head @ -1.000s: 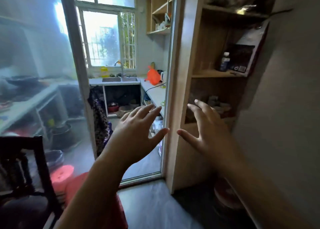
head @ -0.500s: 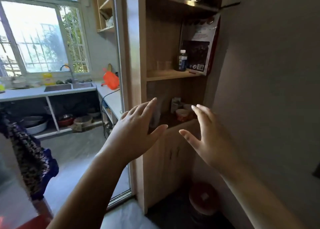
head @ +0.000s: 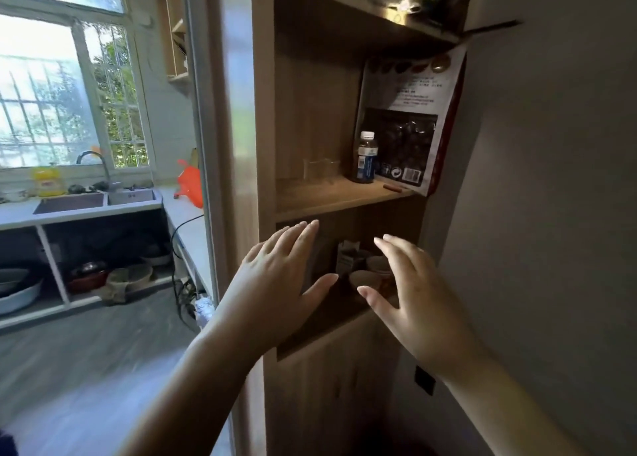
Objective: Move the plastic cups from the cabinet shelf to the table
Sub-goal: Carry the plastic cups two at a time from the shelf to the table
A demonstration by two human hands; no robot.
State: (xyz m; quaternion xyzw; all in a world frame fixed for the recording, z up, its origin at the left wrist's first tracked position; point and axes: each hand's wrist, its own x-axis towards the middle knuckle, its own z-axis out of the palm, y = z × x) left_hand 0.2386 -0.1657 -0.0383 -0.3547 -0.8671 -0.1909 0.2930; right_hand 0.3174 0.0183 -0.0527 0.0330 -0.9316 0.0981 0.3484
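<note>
Clear plastic cups (head: 320, 170) stand on the middle shelf (head: 331, 195) of a tall wooden cabinet, left of a dark bottle (head: 366, 158); they are faint and hard to count. My left hand (head: 272, 283) and my right hand (head: 410, 293) are raised side by side in front of the lower shelf opening, below the cups. Both hands have spread fingers and hold nothing. Neither touches the cabinet as far as I can tell.
A large printed bag (head: 410, 124) leans at the shelf's right end. Small bowls and a box (head: 362, 266) sit on the lower shelf. A grey wall (head: 551, 180) stands close on the right. The kitchen counter with a sink (head: 93, 200) lies left, beyond a door frame.
The view has turned right and closed in on the cabinet. Both hands stay raised and open, now in front of the lower shelf.
</note>
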